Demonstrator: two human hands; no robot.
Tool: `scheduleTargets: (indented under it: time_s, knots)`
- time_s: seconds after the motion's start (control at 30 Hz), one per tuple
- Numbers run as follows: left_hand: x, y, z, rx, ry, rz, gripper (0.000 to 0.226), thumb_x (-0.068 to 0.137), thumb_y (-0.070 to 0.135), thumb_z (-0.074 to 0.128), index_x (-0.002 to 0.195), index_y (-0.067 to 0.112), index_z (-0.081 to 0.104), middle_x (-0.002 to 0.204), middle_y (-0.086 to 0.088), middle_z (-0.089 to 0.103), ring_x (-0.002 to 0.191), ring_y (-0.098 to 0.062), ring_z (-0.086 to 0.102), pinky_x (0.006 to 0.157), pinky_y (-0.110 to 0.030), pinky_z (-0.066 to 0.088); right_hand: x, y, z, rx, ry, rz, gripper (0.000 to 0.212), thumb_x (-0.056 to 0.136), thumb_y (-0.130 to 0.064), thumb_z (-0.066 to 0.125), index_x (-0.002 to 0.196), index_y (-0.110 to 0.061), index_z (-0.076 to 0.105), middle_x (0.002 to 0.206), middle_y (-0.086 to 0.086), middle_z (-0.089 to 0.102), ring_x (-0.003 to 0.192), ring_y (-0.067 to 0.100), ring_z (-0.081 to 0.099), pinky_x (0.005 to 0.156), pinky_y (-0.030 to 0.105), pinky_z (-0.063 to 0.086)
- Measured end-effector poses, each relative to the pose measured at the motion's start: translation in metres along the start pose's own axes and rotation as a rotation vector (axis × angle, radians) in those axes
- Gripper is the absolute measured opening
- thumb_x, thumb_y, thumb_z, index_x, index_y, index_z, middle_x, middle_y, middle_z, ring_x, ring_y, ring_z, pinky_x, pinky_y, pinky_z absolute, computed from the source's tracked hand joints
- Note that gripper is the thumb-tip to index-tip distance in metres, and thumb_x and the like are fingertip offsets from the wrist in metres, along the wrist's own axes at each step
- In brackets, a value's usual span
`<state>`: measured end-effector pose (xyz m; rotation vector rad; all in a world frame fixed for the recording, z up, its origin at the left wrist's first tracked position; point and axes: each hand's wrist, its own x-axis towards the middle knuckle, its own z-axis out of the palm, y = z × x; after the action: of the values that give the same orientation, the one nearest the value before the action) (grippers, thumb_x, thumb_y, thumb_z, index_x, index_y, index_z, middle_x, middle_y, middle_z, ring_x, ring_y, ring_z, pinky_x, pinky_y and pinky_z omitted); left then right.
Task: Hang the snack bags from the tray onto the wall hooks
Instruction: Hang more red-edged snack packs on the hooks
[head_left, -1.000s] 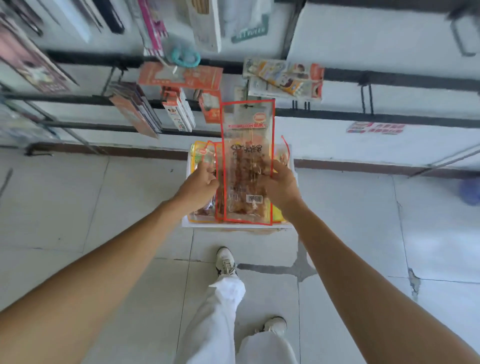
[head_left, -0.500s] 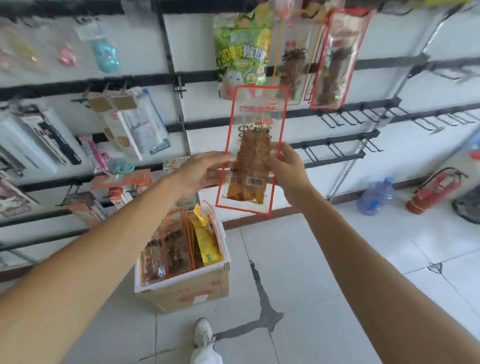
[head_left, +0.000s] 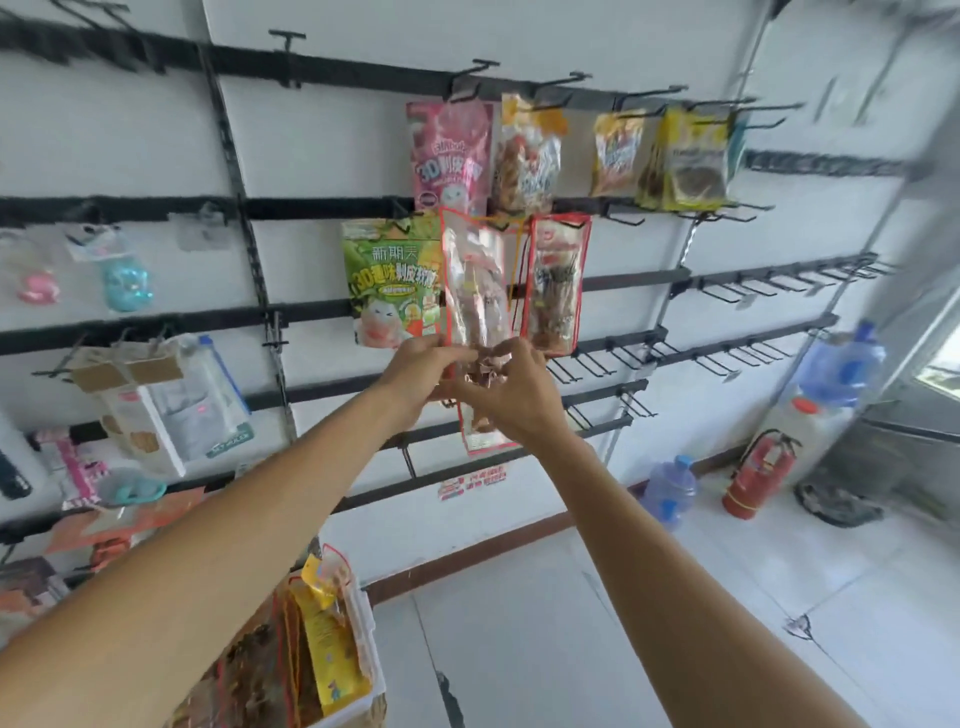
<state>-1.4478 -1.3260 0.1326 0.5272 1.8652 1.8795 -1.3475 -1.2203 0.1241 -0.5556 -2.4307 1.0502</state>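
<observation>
Both hands meet at the centre of the frame, raised toward the wall. The left hand (head_left: 421, 371) and right hand (head_left: 511, 387) pinch the lower half of one bag (head_left: 475, 291) from either side, fingers closed on its film. The bag is long, narrow and clear with a red edge, brown snack pieces showing through; it stands nearly upright, its top reaching the rail above, though whether it sits on a hook is blurred.

Just left of it hangs a green bag (head_left: 389, 286), partly covered by the held one. Just right hangs a second red-edged bag (head_left: 556, 283) of the same kind. Above them, in the upper middle, hang a pink bag (head_left: 451, 156) and further snack packs to its right. Empty hooks (head_left: 748, 291) line the rails at the right.

At the lower left of centre, the tray (head_left: 366, 649) stands on the floor, holding more bags, one yellow (head_left: 324, 634). A fire extinguisher (head_left: 758, 478) stands at the right by the wall.
</observation>
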Motion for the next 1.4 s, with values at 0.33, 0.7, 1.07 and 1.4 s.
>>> scheduleTargets:
  time_s: [0.33,0.7,1.07,1.4]
  knots:
    - [0.061,-0.005,-0.002,0.032,-0.249,0.015,0.037,0.077,0.033,0.077,0.098,0.005,0.069,0.108,-0.014,0.074,0.105,-0.028,0.069,0.097,-0.048,0.053,0.037,0.005,0.02,0.017,0.284,0.127,0.018,0.086,0.001,0.047,0.098,-0.012,0.049,0.093,0.005,0.06,0.083,0.03,0.053,0.065,0.033,0.033]
    - [0.128,-0.022,0.011,-0.216,-0.172,-0.199,0.037,0.087,0.019,0.072,0.122,0.014,0.06,0.103,-0.004,0.067,0.087,-0.018,0.066,0.066,-0.029,0.054,0.04,0.063,-0.002,0.837,0.076,0.261,0.016,0.097,0.001,0.054,0.112,-0.004,0.057,0.094,0.01,0.071,0.082,0.024,0.074,0.066,0.04,0.063]
    - [0.162,0.003,0.091,-0.018,-0.241,-0.015,0.015,0.085,0.005,0.071,0.09,0.019,0.07,0.086,0.0,0.071,0.081,-0.016,0.065,0.065,-0.029,0.052,0.094,0.13,-0.075,0.691,0.132,0.174,0.031,0.093,-0.026,0.069,0.117,-0.011,0.059,0.098,0.007,0.076,0.085,0.02,0.074,0.071,0.032,0.06]
    - [0.174,0.016,0.172,0.197,-0.256,0.045,0.027,0.089,0.016,0.072,0.114,0.011,0.066,0.099,-0.014,0.072,0.084,-0.024,0.072,0.079,-0.039,0.06,0.182,0.147,-0.172,0.74,0.086,-0.044,0.006,0.095,-0.006,0.063,0.092,-0.011,0.062,0.086,0.005,0.073,0.072,0.016,0.071,0.061,0.023,0.053]
